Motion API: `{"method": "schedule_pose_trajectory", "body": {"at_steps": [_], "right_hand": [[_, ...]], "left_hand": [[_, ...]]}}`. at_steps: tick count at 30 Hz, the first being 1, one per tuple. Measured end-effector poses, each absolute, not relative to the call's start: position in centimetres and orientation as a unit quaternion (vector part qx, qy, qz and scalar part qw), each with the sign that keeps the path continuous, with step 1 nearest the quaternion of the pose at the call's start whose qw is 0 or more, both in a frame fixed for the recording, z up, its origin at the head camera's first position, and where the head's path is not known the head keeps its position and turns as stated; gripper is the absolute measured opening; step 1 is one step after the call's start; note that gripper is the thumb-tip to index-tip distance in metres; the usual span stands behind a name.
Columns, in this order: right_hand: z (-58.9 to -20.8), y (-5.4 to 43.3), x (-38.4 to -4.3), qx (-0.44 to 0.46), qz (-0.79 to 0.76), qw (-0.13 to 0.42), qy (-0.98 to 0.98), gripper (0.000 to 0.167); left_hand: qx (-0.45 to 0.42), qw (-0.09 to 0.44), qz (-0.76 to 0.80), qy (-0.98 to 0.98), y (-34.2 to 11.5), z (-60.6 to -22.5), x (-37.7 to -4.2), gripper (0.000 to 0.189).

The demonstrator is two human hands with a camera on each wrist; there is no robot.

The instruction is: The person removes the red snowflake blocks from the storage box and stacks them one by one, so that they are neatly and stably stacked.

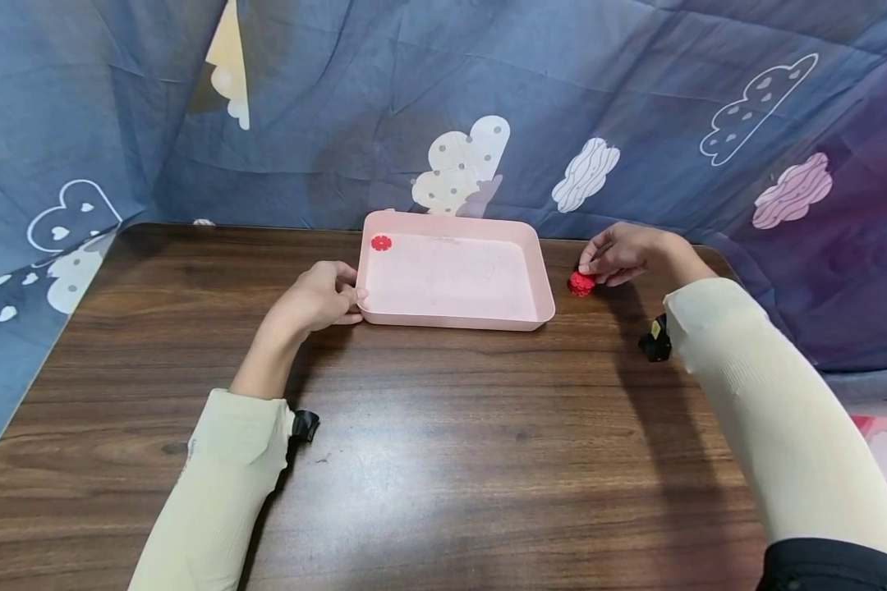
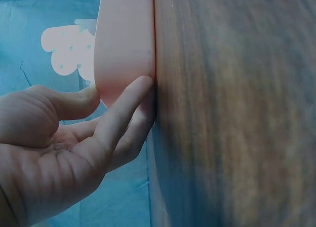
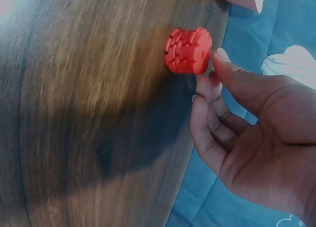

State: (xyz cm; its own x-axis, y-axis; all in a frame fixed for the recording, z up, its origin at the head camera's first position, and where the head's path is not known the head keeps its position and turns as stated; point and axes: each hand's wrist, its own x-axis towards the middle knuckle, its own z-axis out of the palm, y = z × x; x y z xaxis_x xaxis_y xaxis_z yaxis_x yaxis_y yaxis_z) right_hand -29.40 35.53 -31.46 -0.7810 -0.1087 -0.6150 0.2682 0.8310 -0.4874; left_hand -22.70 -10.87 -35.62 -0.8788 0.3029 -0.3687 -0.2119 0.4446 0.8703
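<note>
A shallow pink tray [image 1: 454, 322] lies on the table, and one red flower-shaped disc [image 1: 381, 243] sits in its far left corner. My left hand [image 1: 319, 297] holds the tray's left side. In the left wrist view its thumb touches the rim, while the fingers [image 2: 129, 101] lie along the outer wall. To the right of the tray stands a short stack of red notched discs [image 3: 187, 50]. My right hand [image 1: 621, 253] is at the top of this stack, thumb and fingertips beside its upper edge. No disc shows between the fingertips; whether they touch the stack is hard to tell.
A brown wood-grain table [image 1: 429, 460] bears the tray and the stack. Right behind its far edge hangs a blue curtain [image 1: 325, 107] with cloud prints. Black wrist devices sit at both cuffs, one of them the left strap mount [image 1: 305, 425].
</note>
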Motion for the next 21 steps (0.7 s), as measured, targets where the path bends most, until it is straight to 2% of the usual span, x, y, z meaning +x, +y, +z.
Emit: {"method": "schedule_pose_trajectory", "body": {"at_steps": [8,21], "right_hand": [[-30.3,33.5,-30.2,0.048,-0.297,0.314,0.9,0.015],[-28.1,26.5,-31.2,-0.004,-0.283,0.307,0.909,0.032]], "left_hand": [[0.03,0.244,0.527,0.814,-11.0,-35.6,-22.7,0.044],[0.03,0.24,0.528,0.814,-11.0,-35.8,-22.8,0.043]]}}
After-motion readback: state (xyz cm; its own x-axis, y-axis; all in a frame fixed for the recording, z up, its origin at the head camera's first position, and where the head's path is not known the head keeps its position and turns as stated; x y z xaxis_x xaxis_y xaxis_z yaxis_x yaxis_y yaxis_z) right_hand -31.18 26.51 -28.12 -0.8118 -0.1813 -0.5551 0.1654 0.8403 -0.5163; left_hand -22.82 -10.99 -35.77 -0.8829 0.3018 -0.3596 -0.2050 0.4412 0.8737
